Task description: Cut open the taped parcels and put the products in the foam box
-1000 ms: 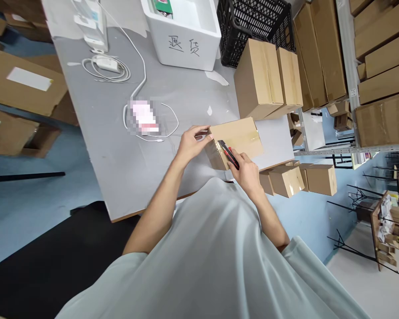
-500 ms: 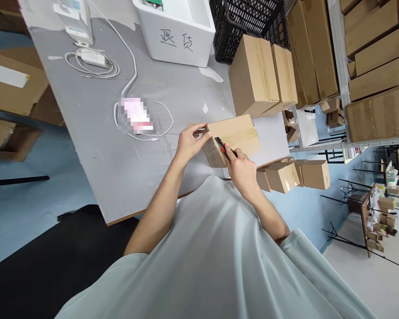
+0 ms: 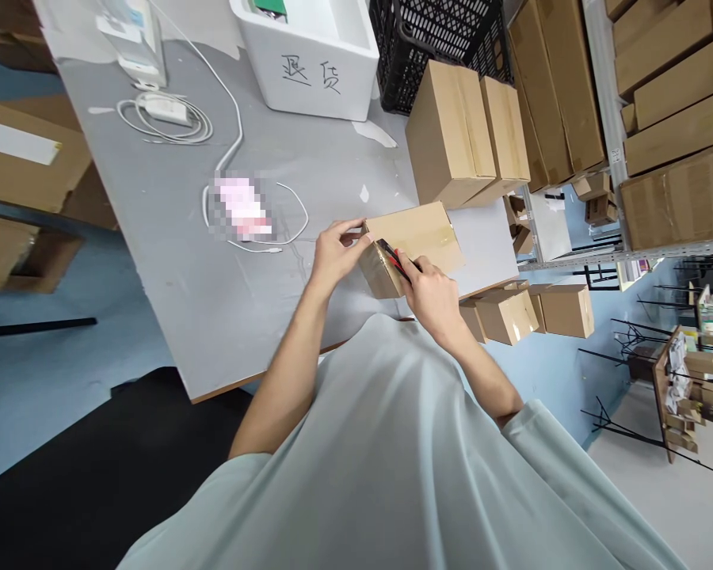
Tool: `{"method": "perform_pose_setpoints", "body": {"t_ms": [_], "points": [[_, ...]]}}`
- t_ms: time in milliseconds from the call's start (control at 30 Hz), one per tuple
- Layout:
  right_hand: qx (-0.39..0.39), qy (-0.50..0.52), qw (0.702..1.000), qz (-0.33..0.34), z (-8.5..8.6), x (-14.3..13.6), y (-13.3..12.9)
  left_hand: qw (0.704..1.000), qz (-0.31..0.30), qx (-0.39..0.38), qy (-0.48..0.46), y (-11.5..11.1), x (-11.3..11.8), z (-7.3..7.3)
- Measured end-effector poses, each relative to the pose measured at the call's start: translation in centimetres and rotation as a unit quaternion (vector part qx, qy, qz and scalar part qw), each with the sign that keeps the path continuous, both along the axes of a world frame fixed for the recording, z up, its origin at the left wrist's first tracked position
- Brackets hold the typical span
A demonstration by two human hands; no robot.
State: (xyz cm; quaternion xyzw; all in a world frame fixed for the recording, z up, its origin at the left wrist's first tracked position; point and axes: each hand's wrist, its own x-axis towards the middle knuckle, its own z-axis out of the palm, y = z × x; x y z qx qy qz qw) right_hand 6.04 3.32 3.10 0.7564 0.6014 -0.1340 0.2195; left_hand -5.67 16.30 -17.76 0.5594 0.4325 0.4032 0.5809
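Observation:
A taped cardboard box [image 3: 419,233] lies on the grey table close to my body. My left hand [image 3: 337,255] grips its left end near the far corner, the thumb resting on the top edge and the fingers at the far side. A red and black utility knife [image 3: 395,261] is wrapped in the fingers of my right hand [image 3: 432,297]. Its front end rests at the box's upper left edge, where shiny tape runs; whether the blade is in the cardboard I cannot tell.
Two cardboard boxes [image 3: 451,134] stand beyond the held box, beside a black plastic crate [image 3: 433,39] and a white bin [image 3: 318,75] with handwriting. White cables [image 3: 178,119] and a blurred-out device [image 3: 242,207] lie to the left. Shelves of boxes [image 3: 677,190] rise at right.
The knife has shifted slightly left along the box edge and lies a little flatter, the right hand with it. My left hand keeps its grip. The whole view has shifted slightly.

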Motion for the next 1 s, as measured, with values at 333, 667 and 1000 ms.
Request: {"method": "perform_pose_setpoints", "body": {"t_ms": [333, 667, 1000], "points": [[0.016, -0.022, 0.998, 0.048, -0.5, -0.8, 0.3, 1.000, 0.017, -0.003, 0.000, 0.0, 0.2, 0.3], [0.027, -0.054, 0.996, 0.069, 0.5, -3.5, -0.5, 0.998, 0.059, -0.002, 0.033, -0.4, 0.5, 0.8], [0.000, -0.012, 0.994, 0.111, 0.7, -2.2, -2.2, 0.996, 0.084, -0.009, 0.034, -0.5, 0.8, 1.6]]}}
